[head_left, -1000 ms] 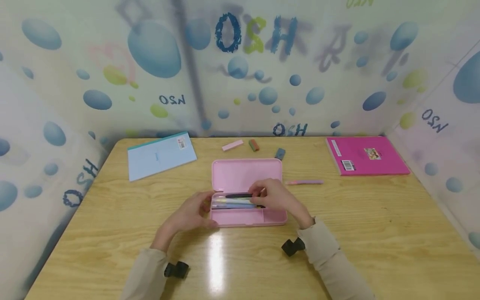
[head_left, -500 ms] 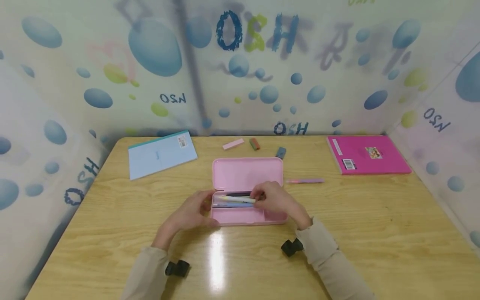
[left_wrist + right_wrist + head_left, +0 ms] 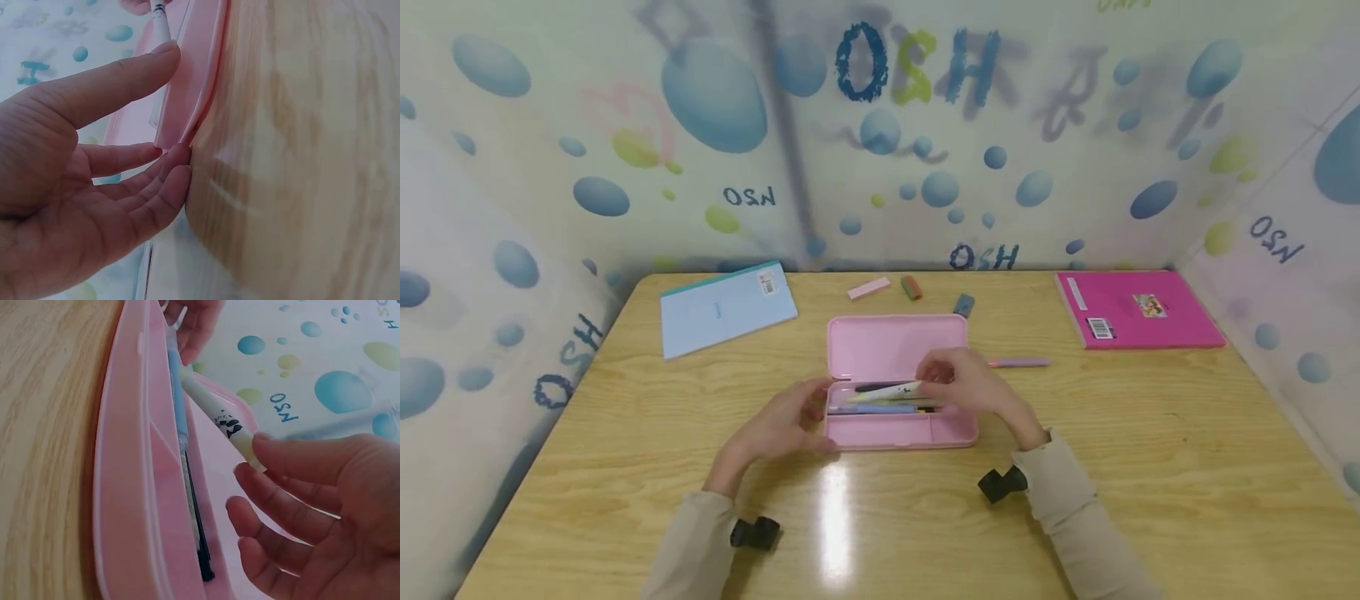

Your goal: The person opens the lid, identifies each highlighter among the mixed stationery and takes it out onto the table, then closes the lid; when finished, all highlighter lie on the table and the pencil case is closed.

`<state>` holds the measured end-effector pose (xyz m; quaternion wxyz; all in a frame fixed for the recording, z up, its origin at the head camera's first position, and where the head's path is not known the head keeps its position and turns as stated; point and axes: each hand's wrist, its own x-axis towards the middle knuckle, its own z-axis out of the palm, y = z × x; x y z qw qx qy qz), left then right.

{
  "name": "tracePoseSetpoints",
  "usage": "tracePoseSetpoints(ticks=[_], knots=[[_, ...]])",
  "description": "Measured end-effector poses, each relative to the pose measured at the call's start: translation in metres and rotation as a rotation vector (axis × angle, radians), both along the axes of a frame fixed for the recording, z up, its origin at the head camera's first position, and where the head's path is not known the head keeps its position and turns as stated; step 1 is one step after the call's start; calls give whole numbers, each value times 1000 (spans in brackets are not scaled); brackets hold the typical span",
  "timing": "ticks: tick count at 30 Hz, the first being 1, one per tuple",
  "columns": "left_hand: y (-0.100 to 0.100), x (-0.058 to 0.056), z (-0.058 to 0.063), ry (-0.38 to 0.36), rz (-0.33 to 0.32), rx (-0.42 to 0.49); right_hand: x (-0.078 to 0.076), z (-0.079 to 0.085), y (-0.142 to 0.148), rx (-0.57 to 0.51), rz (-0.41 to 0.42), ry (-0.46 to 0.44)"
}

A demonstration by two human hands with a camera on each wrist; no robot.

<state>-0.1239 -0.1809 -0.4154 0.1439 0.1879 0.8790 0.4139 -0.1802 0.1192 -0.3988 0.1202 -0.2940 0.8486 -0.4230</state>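
Observation:
A pink pencil case (image 3: 880, 433) lies on the table with its lid (image 3: 880, 346) raised behind it. My left hand (image 3: 778, 425) holds the case's left end, thumb by the front corner and fingers at the back one. In the left wrist view, the fingertips touch the end wall. My right hand (image 3: 966, 382) pinches one end of a white pen (image 3: 219, 417) with black print and pale yellow ends, between thumb and index finger. That pen slants over the rear compartment, where a blue pen (image 3: 872, 409) and a dark pen (image 3: 876, 387) lie.
A purple pen (image 3: 1018, 362) lies right of the case. Behind stand a pink bar (image 3: 868, 288), a green and orange block (image 3: 912, 288) and a grey-blue eraser (image 3: 964, 305). A light blue notebook (image 3: 722, 317) is at left, a magenta book (image 3: 1120, 325) at right.
My right hand has lifted the white pen from the others in the case, tilting it and drawing it up to the right. My left hand stays at the case's left end.

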Motion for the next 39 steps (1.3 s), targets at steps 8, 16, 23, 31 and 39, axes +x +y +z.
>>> tracePoseSetpoints(ticks=[8, 16, 23, 31, 39], knots=[[1, -1, 0, 29, 4, -8, -5, 1, 10, -54, -63, 19], [1, 1, -1, 1, 31, -10, -10, -2, 23, -188, -110, -151], [3, 0, -2, 2, 28, -10, -11, 4, 38, -284, -166, -229], [2, 2, 1, 1, 32, -16, -6, 16, 60, -293, -241, -167], [3, 1, 0, 12, 20, -18, 1, 24, 101, -375, -294, -118]])
